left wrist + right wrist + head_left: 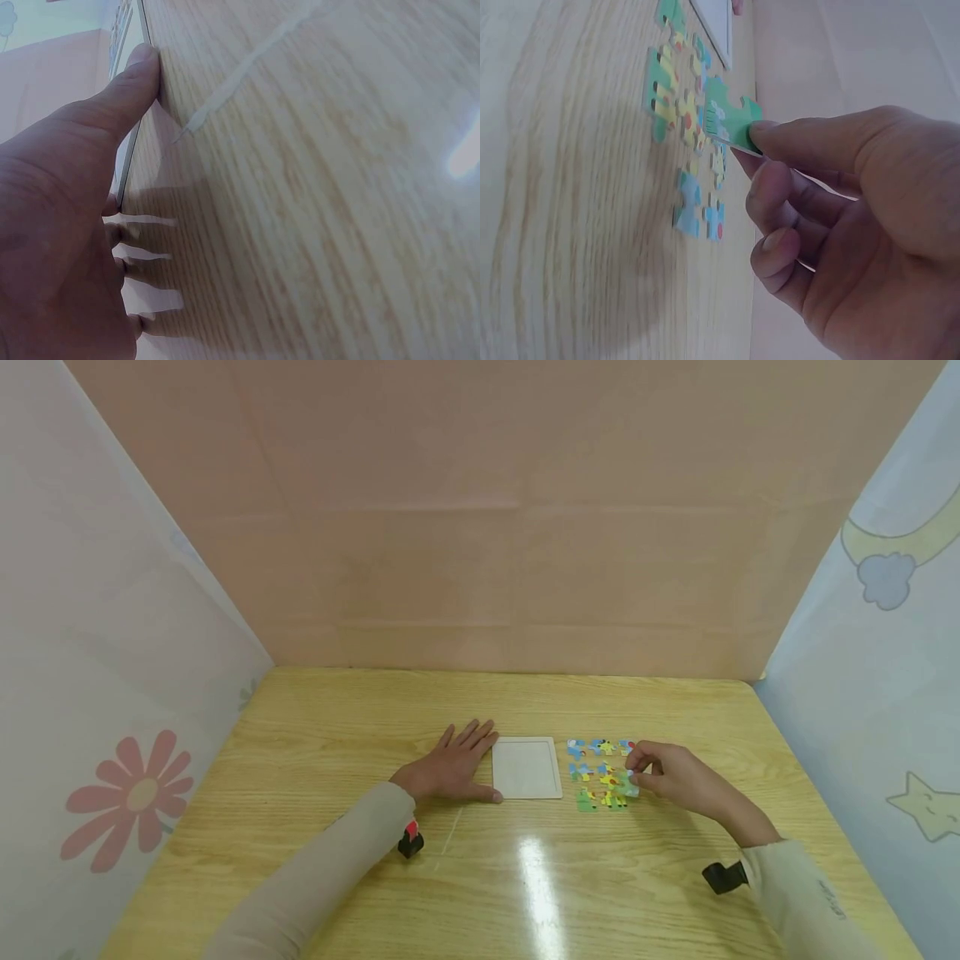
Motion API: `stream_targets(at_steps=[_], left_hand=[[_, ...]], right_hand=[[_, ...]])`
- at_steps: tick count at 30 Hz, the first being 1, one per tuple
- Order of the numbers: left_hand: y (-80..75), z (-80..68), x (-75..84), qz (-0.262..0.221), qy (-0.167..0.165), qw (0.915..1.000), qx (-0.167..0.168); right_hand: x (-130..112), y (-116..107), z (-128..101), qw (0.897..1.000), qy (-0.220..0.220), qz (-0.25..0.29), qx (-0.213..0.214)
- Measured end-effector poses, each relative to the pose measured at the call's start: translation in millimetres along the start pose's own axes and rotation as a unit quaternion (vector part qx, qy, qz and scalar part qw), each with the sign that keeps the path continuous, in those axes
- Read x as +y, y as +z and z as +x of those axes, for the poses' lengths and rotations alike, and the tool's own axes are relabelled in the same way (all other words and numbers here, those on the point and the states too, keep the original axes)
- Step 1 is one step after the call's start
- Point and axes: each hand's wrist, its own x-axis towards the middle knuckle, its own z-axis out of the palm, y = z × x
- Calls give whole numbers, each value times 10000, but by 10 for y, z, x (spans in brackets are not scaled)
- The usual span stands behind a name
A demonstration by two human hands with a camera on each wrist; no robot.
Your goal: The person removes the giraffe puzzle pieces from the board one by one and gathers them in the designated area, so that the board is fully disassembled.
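A green puzzle piece (731, 112) with a straight edge is pinched between the thumb and finger of my right hand (671, 774), raised over the other pieces. Below it, loose puzzle pieces (587, 800) in blue, yellow and green lie in rough rows on the table. My left hand (450, 768) rests flat with its fingers spread, along the left side of a square white puzzle tray (527, 768). In the left wrist view the thumb (139, 71) lies right by the tray's edge. No pieces show inside the tray.
The wood-grain table (337, 710) ends at a plain tan backdrop (480, 568). Side panels with a printed flower (142, 793) and a star (926, 806) stand left and right. A pale scratch-like streak (247, 67) marks the tabletop near the left hand.
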Motion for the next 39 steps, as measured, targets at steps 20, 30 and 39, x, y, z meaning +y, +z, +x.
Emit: stream_targets(at_steps=[20, 30, 39], left_hand=[[12, 6, -9, 71, -28, 10000, 36], [9, 20, -11, 145, -10, 9999, -2], [-6, -3, -20, 22, 28, 10000, -32]], right_hand=[[256, 22, -159, 9996, 1, 45, -277], [241, 7, -197, 9995, 284, -104, -37], [253, 18, -211, 9999, 152, 10, -29]])
